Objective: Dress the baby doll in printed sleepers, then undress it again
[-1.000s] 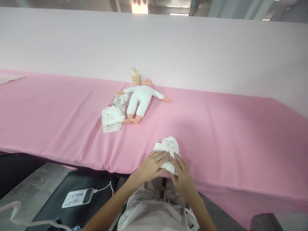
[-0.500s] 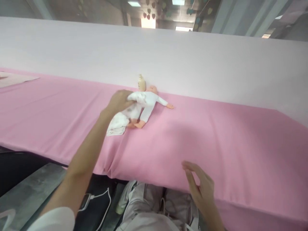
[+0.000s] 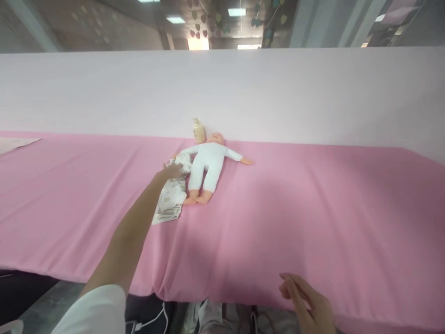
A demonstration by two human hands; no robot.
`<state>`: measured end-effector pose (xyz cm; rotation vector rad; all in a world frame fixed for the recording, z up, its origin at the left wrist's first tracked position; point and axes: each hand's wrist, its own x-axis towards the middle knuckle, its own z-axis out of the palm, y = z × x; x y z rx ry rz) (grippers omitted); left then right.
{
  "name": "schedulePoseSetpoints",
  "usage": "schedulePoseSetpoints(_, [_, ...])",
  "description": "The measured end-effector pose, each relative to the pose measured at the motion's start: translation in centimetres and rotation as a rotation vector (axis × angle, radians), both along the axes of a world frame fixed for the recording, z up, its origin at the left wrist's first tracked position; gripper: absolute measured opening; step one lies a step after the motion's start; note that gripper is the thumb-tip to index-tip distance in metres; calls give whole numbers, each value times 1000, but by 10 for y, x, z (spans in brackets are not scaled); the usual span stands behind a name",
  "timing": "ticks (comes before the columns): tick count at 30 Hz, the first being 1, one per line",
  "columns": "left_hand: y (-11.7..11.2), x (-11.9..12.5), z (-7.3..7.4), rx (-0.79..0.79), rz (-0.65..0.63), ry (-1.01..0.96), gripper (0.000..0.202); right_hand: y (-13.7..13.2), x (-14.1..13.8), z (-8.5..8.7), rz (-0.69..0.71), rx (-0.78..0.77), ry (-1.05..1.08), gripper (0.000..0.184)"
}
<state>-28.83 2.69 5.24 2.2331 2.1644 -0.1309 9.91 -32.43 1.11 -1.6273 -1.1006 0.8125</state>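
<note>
Pink sheet (image 3: 347, 222) spread wide, creased toward the near edge. Right hand (image 3: 310, 304) held near that edge, fingers loosely curled, a gap seen between thumb and forefinger. Farther off, folded garments (image 3: 173, 195) laid just beside the feet of the doll (image 3: 207, 160). Beyond these, white cloth (image 3: 184, 161) partly covered by the left hand (image 3: 173, 171); whether it is pinched cannot be told. Doll laid on its back, arms outspread. Bottle (image 3: 199, 131) stood beside its head, near the wall (image 3: 278, 97).
</note>
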Motion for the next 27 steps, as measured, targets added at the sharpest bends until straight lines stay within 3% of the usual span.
schedulePoseSetpoints(4, [-40, -7, 2, 181, 13, 38, 45, 12, -9, -4, 252, 75, -75, 32])
schedulePoseSetpoints(7, [-85, 2, -15, 191, 122, 3, 50, 17, -11, 1, 399, 223, -181, 26])
schedulePoseSetpoints(11, [-126, 15, -48, -27, 72, -66, 77, 4, -4, 10, 383, 395, -259, 19])
schedulePoseSetpoints(13, [-133, 16, -59, 2, 63, -73, 88, -10, 5, 12, 352, 394, -234, 17])
schedulePoseSetpoints(16, [-135, 15, -62, 74, 31, -59, 80, -34, 20, 9, 264, 271, -132, 20])
schedulePoseSetpoints(18, [-136, 16, -56, 114, -25, -30, 72, -47, 31, 5, 204, 195, -61, 24])
schedulePoseSetpoints(21, [-140, 17, -35, 145, -36, 23, 60, -61, 44, 1, 130, 179, 2, 26])
schedulePoseSetpoints(27, [-152, 8, 36, 252, 78, 79, 54, -67, 42, -5, 175, 122, 186, 31])
